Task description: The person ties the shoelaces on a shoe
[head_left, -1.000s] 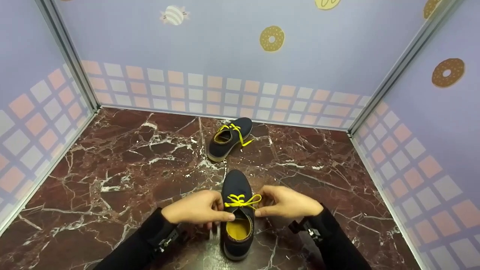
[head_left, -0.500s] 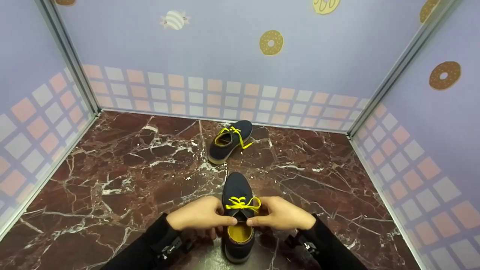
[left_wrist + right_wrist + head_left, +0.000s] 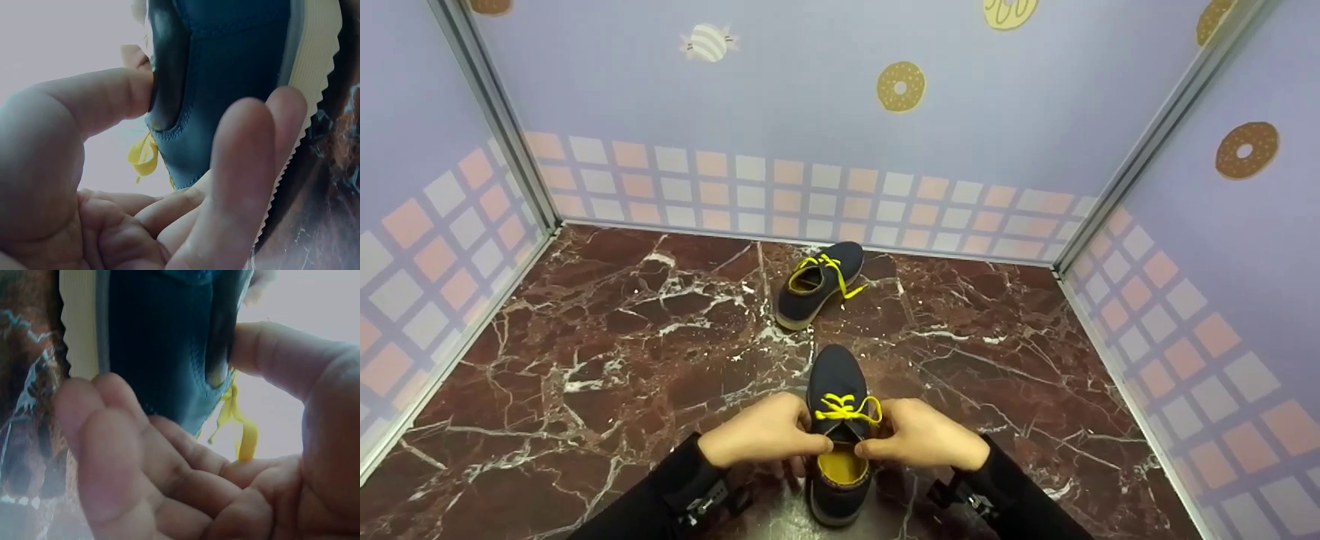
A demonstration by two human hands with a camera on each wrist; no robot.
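A dark navy shoe (image 3: pixel 835 369) stands on the floor between my hands, toe pointing away. Its yellow lace (image 3: pixel 840 409) is tied across the top, with a loop out to the right. My left hand (image 3: pixel 761 433) holds the left side of the shoe's opening, thumb on the edge by the tongue. Mirroring it, my right hand (image 3: pixel 926 435) grips the right side, its thumb on the opposite edge. Both wrist views show the thumb at the collar and fingers along the shoe's side (image 3: pixel 242 62). The yellow lining shows behind the thumbs.
A second navy shoe (image 3: pixel 844 261) with yellow laces lies farther off near the back wall (image 3: pixel 780 97), turned at an angle, one lace end trailing. Patterned panels stand at left and right. The floor (image 3: pixel 607 330) is dark red marble with white veins.
Both hands have shifted toward the shoe's opening. The right thumb has moved from beside the lace loop inward to the collar edge, opposite the left thumb. The far shoe stays put.
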